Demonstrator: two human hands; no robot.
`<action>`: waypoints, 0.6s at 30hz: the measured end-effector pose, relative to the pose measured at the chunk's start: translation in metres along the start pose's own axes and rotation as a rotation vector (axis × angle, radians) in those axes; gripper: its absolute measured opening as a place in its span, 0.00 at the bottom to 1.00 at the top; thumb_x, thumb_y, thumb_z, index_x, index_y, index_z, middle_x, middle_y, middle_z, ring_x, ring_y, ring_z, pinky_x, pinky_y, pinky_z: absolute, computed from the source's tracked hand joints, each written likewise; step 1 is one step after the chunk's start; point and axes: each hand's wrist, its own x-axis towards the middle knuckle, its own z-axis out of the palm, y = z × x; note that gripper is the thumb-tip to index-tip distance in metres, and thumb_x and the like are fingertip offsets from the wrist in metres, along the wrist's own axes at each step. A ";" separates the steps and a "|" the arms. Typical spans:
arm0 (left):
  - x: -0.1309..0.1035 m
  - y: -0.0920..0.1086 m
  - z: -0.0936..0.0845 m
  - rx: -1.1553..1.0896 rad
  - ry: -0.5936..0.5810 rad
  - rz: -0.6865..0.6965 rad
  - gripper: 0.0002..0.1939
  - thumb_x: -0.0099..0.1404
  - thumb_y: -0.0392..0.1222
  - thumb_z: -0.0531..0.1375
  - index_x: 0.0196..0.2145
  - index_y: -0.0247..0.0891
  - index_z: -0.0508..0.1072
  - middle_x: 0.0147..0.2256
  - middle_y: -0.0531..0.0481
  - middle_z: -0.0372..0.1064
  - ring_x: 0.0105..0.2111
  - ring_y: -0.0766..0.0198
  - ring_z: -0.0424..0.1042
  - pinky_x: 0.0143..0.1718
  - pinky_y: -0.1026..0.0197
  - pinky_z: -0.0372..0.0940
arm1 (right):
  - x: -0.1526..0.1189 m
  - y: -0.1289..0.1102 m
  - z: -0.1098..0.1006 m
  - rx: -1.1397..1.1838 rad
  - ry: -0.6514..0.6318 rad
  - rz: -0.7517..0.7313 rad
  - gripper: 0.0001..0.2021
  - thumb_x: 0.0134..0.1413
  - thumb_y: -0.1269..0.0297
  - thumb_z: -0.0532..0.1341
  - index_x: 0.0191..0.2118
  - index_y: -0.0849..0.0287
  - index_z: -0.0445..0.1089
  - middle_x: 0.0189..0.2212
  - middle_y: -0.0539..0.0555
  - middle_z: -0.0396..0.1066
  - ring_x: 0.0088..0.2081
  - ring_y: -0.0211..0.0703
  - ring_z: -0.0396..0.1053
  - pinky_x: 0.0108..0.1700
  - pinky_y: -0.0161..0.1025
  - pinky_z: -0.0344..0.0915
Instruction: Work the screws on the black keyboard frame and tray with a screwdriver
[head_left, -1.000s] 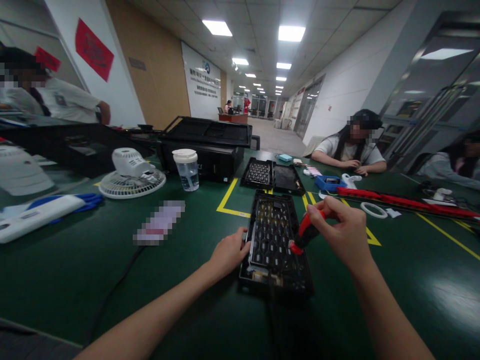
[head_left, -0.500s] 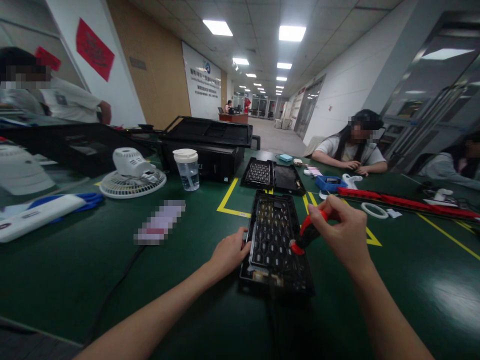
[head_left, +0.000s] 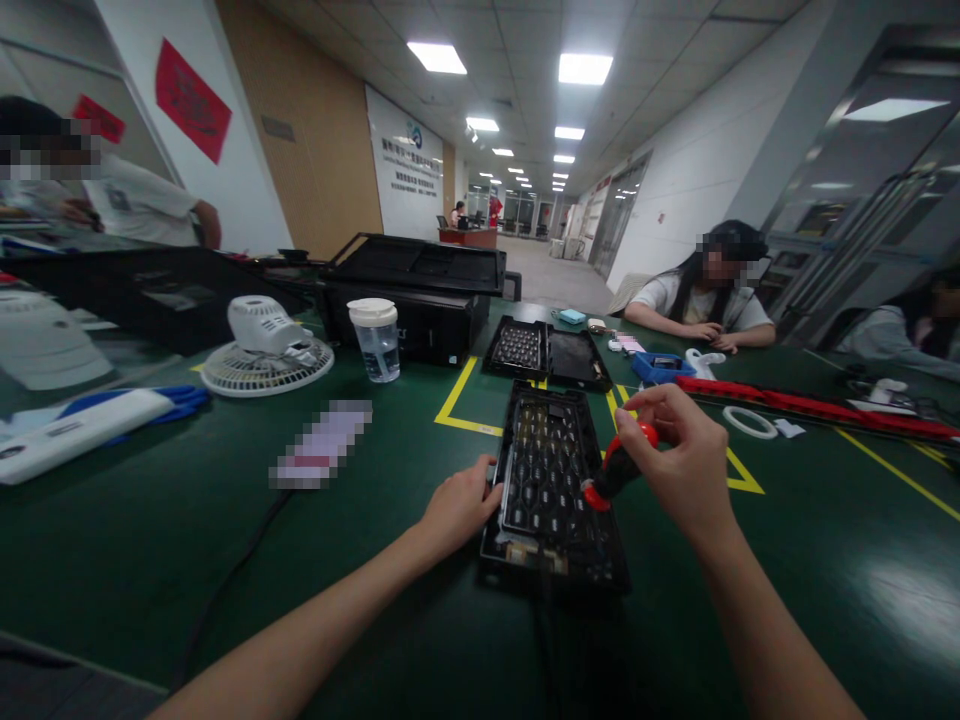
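In front of me on the green table lies a black rectangular housing [head_left: 551, 500] with rows of dark rounded cells inside. My left hand [head_left: 461, 503] grips its left edge with thumb and fingers. A short red-and-black screwdriver [head_left: 616, 474] is in my right hand [head_left: 679, 450], held by the fingers at the top of its handle. It leans over the housing's right side, its lower red end close above the cells. I cannot make out the tip.
Behind the housing lies an open black case [head_left: 577, 358]. A lidded cup [head_left: 379, 345], a white fan [head_left: 266, 350] and a large black box [head_left: 442, 325] stand left of it. A blue tray [head_left: 660, 368] and a white ring [head_left: 750, 422] lie right. A person [head_left: 705, 290] sits opposite.
My right hand has shifted very slightly and its fingers have changed position a little on the screwdriver. My left hand and the housing stay in place.
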 end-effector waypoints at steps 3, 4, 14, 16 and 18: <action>0.000 -0.001 0.001 0.004 0.002 0.010 0.18 0.63 0.47 0.48 0.50 0.41 0.58 0.30 0.50 0.70 0.32 0.61 0.70 0.31 0.63 0.59 | 0.000 -0.001 0.001 -0.014 -0.004 -0.021 0.05 0.50 0.64 0.58 0.29 0.60 0.64 0.18 0.46 0.58 0.20 0.34 0.58 0.23 0.33 0.55; 0.000 -0.002 0.001 0.004 0.007 0.017 0.18 0.63 0.47 0.48 0.49 0.41 0.58 0.30 0.51 0.70 0.32 0.61 0.70 0.31 0.63 0.59 | 0.000 -0.001 0.001 -0.021 -0.002 -0.035 0.05 0.50 0.64 0.58 0.28 0.60 0.65 0.18 0.47 0.58 0.20 0.34 0.57 0.24 0.34 0.54; 0.000 -0.003 0.002 0.004 0.025 0.035 0.17 0.63 0.46 0.48 0.49 0.42 0.58 0.30 0.51 0.71 0.32 0.61 0.71 0.31 0.63 0.59 | 0.001 -0.004 0.007 0.040 0.036 -0.145 0.17 0.57 0.65 0.49 0.19 0.62 0.63 0.18 0.49 0.57 0.22 0.36 0.56 0.27 0.36 0.51; 0.000 -0.002 0.001 0.004 0.024 0.034 0.17 0.63 0.46 0.48 0.49 0.42 0.58 0.30 0.51 0.71 0.32 0.61 0.71 0.31 0.64 0.59 | -0.001 -0.003 0.010 0.095 0.074 -0.152 0.19 0.59 0.67 0.45 0.21 0.62 0.64 0.20 0.51 0.60 0.24 0.37 0.59 0.29 0.36 0.53; 0.000 -0.002 0.001 0.008 0.026 0.033 0.17 0.63 0.46 0.48 0.49 0.41 0.58 0.30 0.51 0.71 0.32 0.61 0.71 0.31 0.63 0.59 | -0.002 -0.004 0.013 0.137 0.083 -0.141 0.19 0.59 0.69 0.43 0.23 0.62 0.65 0.22 0.52 0.62 0.26 0.37 0.60 0.31 0.37 0.54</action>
